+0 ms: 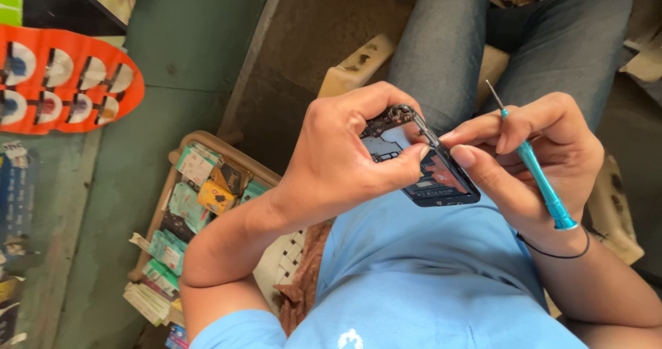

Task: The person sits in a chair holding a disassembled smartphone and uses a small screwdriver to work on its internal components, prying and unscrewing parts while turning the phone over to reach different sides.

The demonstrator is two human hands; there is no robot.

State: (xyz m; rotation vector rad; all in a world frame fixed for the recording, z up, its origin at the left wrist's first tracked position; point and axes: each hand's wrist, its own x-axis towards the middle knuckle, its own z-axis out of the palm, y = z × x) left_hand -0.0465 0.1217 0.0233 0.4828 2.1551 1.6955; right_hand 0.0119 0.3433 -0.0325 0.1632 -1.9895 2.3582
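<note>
Between our hands sits the opened phone (431, 173), left hand (345, 156) pinching its top edge, right hand (534, 159) closed on the screwdriver (541, 180); that loose circuit board (389, 120) could snap if we pry harder.

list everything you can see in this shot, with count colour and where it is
opened phone: one, dark with bare insides showing, centre, held over the lap
screwdriver: one, teal handle with thin metal tip, right of centre, tucked in the right hand
basket: one, beige, lower left on the floor
small boxes: several, mostly green, one yellow, inside the basket
display card: one, orange with rows of round white items, upper left
wristband: one, thin black, on the right wrist
shirt: one, light blue, bottom centre
jeans: one pair, blue-grey, top centre
left hand: grips the phone
right hand: touches the phone's edge, holds the screwdriver
</note>
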